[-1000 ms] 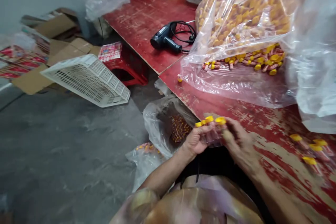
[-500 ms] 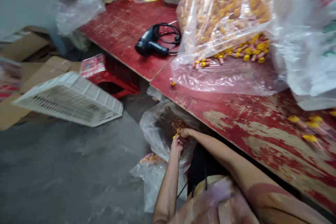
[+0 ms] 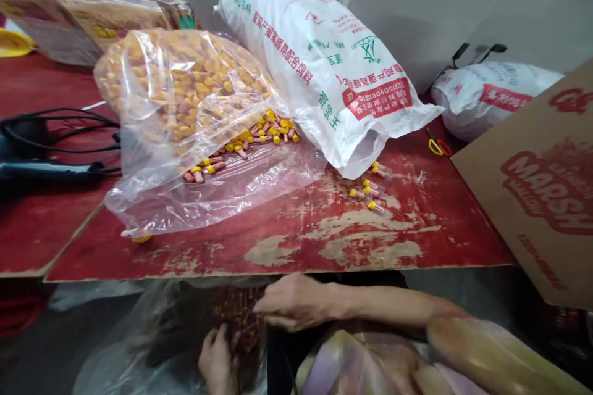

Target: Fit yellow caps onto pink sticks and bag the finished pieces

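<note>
Below the table's front edge, a clear plastic bag [image 3: 152, 333] on the floor holds small yellow-capped tubes [image 3: 234, 311]. My right hand [image 3: 291, 303] reaches left across the bag's mouth, with fingers pressed together against its rim. Lower down, my left hand [image 3: 217, 361] rests against the bag with fingers apart and nothing in them. On the red table [image 3: 296, 241] lies a large clear bag [image 3: 180, 92] full of the same tubes, and some spill from its mouth. A few loose tubes [image 3: 370, 188] lie by a white woven sack [image 3: 324, 68].
A black heat gun with cable [image 3: 32, 160] lies at the left of the table. Yellow-handled scissors [image 3: 435, 147] and a second white sack [image 3: 491, 95] sit at the back right. A cardboard box [image 3: 546, 185] stands at the right edge. Wrapped cartons [image 3: 83, 18] are at the back left.
The view swung right, from the floor and basket to the table front. My hands went from holding tubes above the table edge down into the floor bag and let them go.
</note>
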A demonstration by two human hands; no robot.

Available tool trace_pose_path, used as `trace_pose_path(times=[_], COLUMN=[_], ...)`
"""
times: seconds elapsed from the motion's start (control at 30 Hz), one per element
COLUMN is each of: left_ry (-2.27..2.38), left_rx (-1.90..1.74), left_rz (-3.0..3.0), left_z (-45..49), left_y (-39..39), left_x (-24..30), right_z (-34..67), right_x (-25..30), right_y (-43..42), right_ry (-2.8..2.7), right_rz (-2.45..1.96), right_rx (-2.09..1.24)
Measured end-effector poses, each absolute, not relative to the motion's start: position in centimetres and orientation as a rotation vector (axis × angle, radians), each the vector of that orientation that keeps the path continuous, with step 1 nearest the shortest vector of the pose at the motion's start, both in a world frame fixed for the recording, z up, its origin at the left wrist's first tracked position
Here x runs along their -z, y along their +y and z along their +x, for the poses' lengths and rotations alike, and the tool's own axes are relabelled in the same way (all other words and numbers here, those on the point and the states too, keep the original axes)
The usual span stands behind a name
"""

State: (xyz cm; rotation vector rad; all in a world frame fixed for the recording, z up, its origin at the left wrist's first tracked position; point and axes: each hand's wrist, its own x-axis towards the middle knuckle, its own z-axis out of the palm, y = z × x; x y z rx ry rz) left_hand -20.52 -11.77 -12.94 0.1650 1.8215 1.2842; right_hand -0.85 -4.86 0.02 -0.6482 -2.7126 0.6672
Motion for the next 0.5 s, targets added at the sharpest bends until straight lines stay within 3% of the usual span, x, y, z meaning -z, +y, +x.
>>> trace_pose_path(times=[0.1, 0.2, 0.3, 0.5], left_ry=[1.972, 2.000, 1.876, 1.474], left_rx=[-1.423, -1.502, -1.489, -1.165], left_rz=[0.240, 0.574, 0.691, 0.926], left_z=[-19.6, -16.8, -12.9, -6.4], left_y=[-10.8, -9.6, -8.8, -7.9], left_x=[10.4, 6.9, 3.8, 0.1], right_z=[8.7, 16.9, 21.4, 23.3], right_x=[-1.9, -2.7, -1.9, -1.4], right_y=[-5.0, -4.0, -3.2, -4.1], right_ry=[-2.349, -2.038, -2.045, -2.204], right_rz=[-1.198, -1.935, -2.367, -2.322], right_rx=[-0.111, 0.181, 0.127, -0.149])
